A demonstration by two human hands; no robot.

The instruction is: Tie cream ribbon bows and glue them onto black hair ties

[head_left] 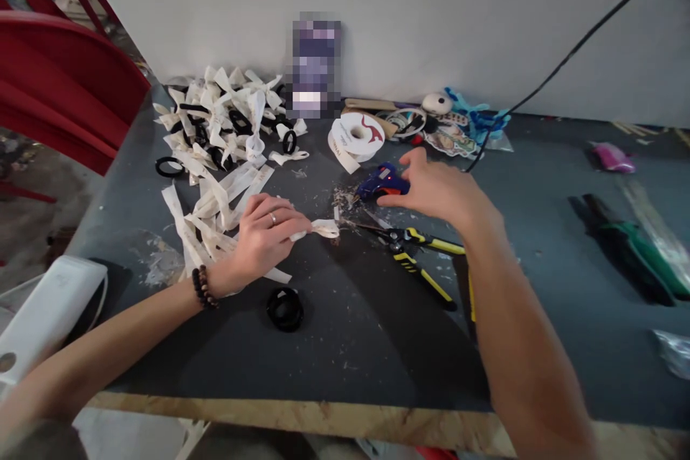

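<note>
Pinched in the fingers of my left hand is a looped cream ribbon, its loop pointing right. My right hand is open beside a small blue glue gun, thumb and fingers apart around its near end; whether they touch it I cannot tell. A red light shows on the glue gun. Loose cut ribbon strips lie behind and under my left hand. Nearer the table's front edge is a stack of black hair ties. Yellow-and-black handled scissors and a similar tool lie below my right hand.
A pile of ribbon bows on black hair ties covers the back left. A ribbon roll and a phone-like blurred object stand behind. Green-handled pliers lie right, a white power bank left. A black cable crosses the upper right.
</note>
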